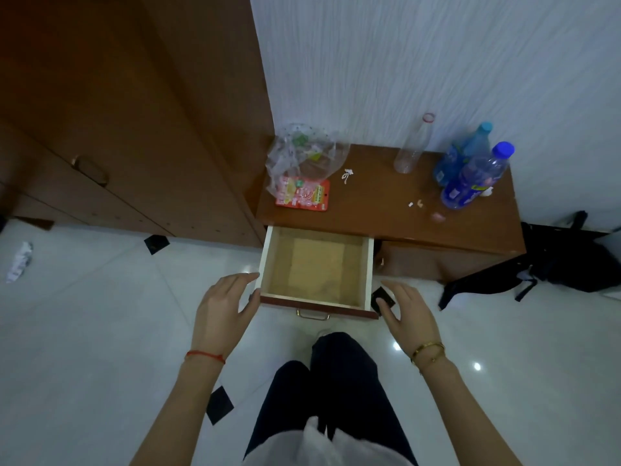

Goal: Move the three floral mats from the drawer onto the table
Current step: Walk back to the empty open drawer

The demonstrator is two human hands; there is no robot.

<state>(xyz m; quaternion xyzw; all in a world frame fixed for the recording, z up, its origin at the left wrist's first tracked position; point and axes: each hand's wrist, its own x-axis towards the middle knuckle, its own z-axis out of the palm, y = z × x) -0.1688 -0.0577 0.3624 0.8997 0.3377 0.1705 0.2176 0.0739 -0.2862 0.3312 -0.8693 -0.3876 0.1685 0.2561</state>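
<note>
The drawer (pixel 265 257) of a low wooden table (pixel 386 210) is pulled out, and its pale wooden bottom is bare. No floral mat shows anywhere in view. My left hand (pixel 223 311) hovers by the drawer's front left corner, fingers apart, holding nothing. My right hand (pixel 408 314) hovers by the front right corner, also spread and holding nothing. A brass handle (pixel 313 316) hangs on the drawer front between my hands.
On the table lie a clear plastic bag (pixel 302 156), a red snack packet (pixel 302 193), an uncapped clear bottle (pixel 415 144) and two blue bottles (pixel 473 173). A brown wardrobe (pixel 134 112) stands left. A black bag (pixel 564 257) lies right on the white tiled floor.
</note>
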